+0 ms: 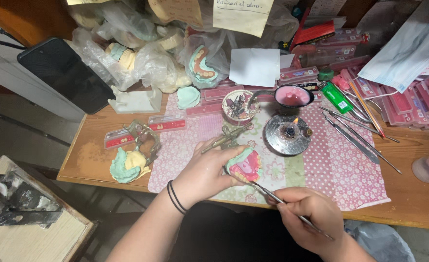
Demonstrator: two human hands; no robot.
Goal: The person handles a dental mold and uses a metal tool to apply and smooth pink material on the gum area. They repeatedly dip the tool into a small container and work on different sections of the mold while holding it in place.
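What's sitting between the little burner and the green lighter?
In the head view, the ladle of pink wax lies between the burner and the green lighter.

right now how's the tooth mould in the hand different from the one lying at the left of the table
The held mould is gripped by the left hand, with pink wax and teeth showing, and the thin metal tool in the right hand touches it. The left mould lies untouched, pale yellow on top, in a metal frame. Both have mint-green bases.

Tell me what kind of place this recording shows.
Probably a dental technician's workbench. The left hand steadies a denture model with pink wax, the right hand works it with a metal tool, beside a lit burner and bagged casts.
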